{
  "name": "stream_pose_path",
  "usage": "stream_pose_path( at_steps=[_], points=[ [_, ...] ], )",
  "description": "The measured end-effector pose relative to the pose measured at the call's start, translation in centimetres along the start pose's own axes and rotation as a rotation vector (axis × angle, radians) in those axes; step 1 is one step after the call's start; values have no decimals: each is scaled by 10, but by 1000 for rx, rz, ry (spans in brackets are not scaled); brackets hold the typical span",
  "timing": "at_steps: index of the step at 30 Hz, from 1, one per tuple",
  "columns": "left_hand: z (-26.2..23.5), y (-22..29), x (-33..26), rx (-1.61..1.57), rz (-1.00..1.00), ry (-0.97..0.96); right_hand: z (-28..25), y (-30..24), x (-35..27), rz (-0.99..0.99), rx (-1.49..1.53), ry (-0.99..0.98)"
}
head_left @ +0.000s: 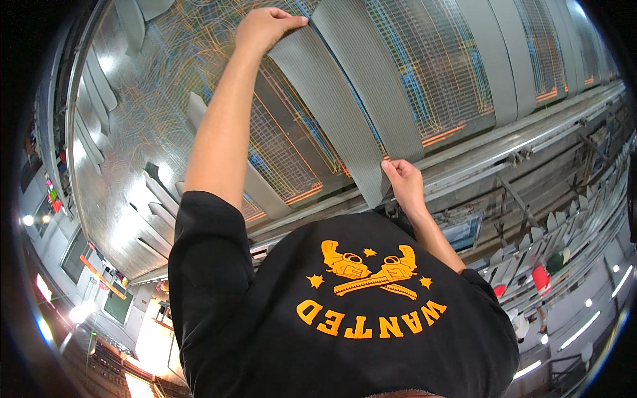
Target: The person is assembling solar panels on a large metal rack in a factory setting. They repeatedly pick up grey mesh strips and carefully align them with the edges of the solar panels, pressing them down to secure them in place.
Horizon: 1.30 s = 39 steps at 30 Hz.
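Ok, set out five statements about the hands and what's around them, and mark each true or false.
1. The left hand is higher in the picture than the right hand. True.
2. Both hands are gloved. False: both are bare.
3. The right hand's fingertips are at the edge of a grey ribbed strip, near its lower end. True.
4. The shirt is plain white. False: it is black with an orange print.
5. Coloured lines show on the surface between some of the grey strips. True.
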<state>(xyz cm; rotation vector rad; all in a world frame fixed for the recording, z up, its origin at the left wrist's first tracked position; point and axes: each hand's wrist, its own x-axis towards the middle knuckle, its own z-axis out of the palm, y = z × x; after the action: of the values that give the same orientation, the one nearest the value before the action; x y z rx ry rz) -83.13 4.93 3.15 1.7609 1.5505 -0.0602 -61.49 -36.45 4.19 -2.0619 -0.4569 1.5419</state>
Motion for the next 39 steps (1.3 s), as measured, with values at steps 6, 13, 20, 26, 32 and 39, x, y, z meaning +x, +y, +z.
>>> stream_pose_path(
  at_steps=[6,13,20,26,32,39],
  points=[
    [5,-16,11,-3,61,83,0,-11,-3,82,23,39],
    [7,-20,15,-34,71,60,-1,-7,2,77,-8,47],
    [8,-21,14,-24,71,69,-3,-4,6,82,-32,36],
    [-16,43,-20,-58,-165,79,-3,-9,6,97,-2,32],
    [-16,40,-22,-56,-153,96,-2,-12,5,113,4,36],
    [-17,40,-21,-63,-175,70,-2,-20,1,95,-27,41]
  ],
)
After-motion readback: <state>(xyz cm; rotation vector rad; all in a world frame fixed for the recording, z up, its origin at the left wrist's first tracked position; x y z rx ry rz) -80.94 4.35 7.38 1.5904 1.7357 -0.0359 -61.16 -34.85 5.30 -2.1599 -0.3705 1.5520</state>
